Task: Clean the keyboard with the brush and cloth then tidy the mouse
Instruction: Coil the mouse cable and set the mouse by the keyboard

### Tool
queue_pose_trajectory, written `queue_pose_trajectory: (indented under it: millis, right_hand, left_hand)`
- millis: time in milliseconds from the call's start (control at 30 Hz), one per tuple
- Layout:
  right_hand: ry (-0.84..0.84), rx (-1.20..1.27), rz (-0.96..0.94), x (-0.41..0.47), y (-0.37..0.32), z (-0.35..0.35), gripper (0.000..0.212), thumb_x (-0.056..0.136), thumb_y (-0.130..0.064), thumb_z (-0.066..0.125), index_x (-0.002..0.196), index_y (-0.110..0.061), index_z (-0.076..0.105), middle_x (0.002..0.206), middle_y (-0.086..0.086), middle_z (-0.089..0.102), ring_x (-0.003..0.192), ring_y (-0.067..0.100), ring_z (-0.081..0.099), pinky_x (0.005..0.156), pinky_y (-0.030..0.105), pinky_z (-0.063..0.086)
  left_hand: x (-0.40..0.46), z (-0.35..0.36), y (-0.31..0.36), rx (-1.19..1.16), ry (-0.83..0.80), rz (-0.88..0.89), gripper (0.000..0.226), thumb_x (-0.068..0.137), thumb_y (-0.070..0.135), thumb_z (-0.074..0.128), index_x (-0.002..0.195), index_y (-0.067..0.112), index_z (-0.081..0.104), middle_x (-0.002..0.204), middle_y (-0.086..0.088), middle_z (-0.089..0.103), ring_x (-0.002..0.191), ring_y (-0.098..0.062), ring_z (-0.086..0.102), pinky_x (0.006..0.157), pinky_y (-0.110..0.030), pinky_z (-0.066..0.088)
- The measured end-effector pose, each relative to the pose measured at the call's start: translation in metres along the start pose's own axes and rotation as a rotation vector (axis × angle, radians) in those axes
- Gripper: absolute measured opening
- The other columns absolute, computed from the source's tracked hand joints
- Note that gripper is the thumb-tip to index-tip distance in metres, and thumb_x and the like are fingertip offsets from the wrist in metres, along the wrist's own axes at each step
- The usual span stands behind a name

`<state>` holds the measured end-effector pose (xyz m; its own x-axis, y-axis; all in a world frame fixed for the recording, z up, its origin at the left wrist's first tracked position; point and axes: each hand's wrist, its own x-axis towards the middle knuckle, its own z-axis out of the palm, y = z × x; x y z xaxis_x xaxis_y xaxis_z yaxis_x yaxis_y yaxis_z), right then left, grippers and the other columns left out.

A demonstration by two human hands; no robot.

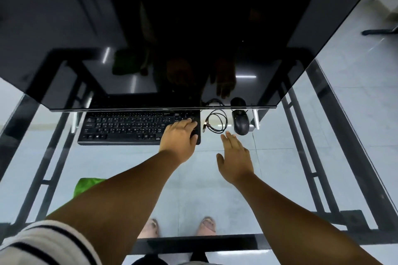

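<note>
The left hand (179,137) lies flat on the keyboard (129,128), the right hand (235,157) reaches with its grip apart and empty, just short of the mouse (241,122), which looks not yet tidied.

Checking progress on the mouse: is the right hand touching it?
No. The open right hand hovers short of the mouse, glass table visible between them.

Wore a short white sleeve (43,241) with dark stripes, arms bare below it; open-toed sandals (206,225) down on both feet.
</note>
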<state>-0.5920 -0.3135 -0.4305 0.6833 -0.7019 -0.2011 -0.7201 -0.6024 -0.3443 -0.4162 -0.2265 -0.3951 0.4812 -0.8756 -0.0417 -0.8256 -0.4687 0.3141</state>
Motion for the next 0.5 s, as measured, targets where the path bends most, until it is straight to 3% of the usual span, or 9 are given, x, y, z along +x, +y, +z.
queue_pose_trajectory:
  millis: [133, 333, 500]
  right_hand:
    - [0.034, 0.054, -0.049, -0.010, -0.043, 0.006, 0.062, 0.096, -0.030, 0.048, 0.152, -0.019, 0.024, 0.160, 0.000, 0.022, 0.147, 0.018, 0.021, 0.112, 0.038, 0.031]
    - [0.049, 0.149, -0.090, -0.025, -0.117, 0.031, 0.054, 0.093, -0.029, 0.054, 0.144, -0.018, 0.039, 0.143, 0.001, 0.042, 0.125, 0.023, 0.046, 0.101, 0.039, 0.046]
    - [-0.077, 0.223, -0.082, -0.041, -0.181, 0.061, 0.029, 0.094, -0.038, 0.052, 0.116, -0.020, 0.052, 0.115, -0.002, 0.057, 0.101, 0.019, 0.058, 0.084, 0.033, 0.051]
  left_hand:
    - [-0.037, -0.017, -0.055, -0.013, 0.013, -0.077, 0.052, 0.096, 0.034, 0.046, 0.146, 0.023, 0.038, 0.152, 0.002, 0.037, 0.138, -0.017, 0.035, 0.115, -0.034, 0.021]
    - [-0.101, -0.042, -0.142, 0.004, 0.026, -0.228, 0.054, 0.094, 0.034, 0.048, 0.145, 0.018, 0.039, 0.149, -0.005, 0.042, 0.135, -0.024, 0.040, 0.113, -0.038, 0.030]
    - [-0.155, -0.058, -0.201, -0.026, 0.023, -0.392, 0.059, 0.092, 0.039, 0.052, 0.144, 0.017, 0.036, 0.144, -0.004, 0.043, 0.132, -0.024, 0.039, 0.108, -0.041, 0.033]
